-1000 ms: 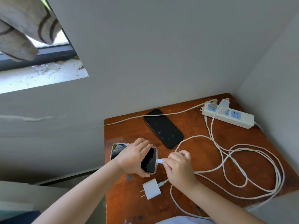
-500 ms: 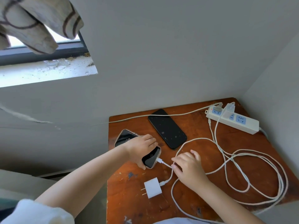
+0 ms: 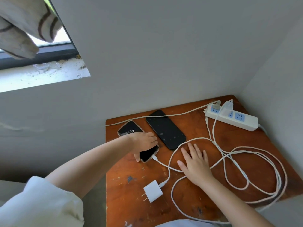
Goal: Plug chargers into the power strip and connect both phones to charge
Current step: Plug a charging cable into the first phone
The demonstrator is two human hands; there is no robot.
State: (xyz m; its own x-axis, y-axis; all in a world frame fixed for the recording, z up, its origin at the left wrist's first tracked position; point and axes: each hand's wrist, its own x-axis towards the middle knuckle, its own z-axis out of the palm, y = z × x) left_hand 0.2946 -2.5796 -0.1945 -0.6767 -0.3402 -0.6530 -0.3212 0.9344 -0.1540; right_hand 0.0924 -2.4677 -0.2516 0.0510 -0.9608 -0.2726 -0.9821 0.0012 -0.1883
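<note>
1. I take the power strip (image 3: 231, 117) as my landmark; it lies in the far right corner of the wooden table (image 3: 205, 208), against the wall.
2. One clear-looking charger (image 3: 228, 106) stands plugged into the strip near its left end. A second plug (image 3: 216, 106) sits in the socket just left of that, and its cable (image 3: 147, 115) runs left off the table edge.
3. The black phone (image 3: 165, 129) lies flat, screen up and dark, well left of the strip. I see no cable joined to it.
4. The lit phone (image 3: 131, 131) lies further left of the strip, just beside the black phone, and shows a clock on its screen. A white cable (image 3: 161, 163) is plugged into its near end.
5. My left hand (image 3: 144, 141) rests on the lit phone, fingers laid over the screen and thumb down along its near edge. It looks like a loose grip round the body.
6. My right hand (image 3: 195, 163) lies flat on the table, fingers spread and straight, holding nothing. It sits nearer me than the strip and to its left, on top of the white cable.
7. A loose white charger (image 3: 153, 191) lies near the front edge, far from the strip, its prongs bare and pointing left. A cable (image 3: 170, 158) is joined to it.
8. Tangled loops of white cable (image 3: 262, 174) lie on the table in front of the strip.
</note>
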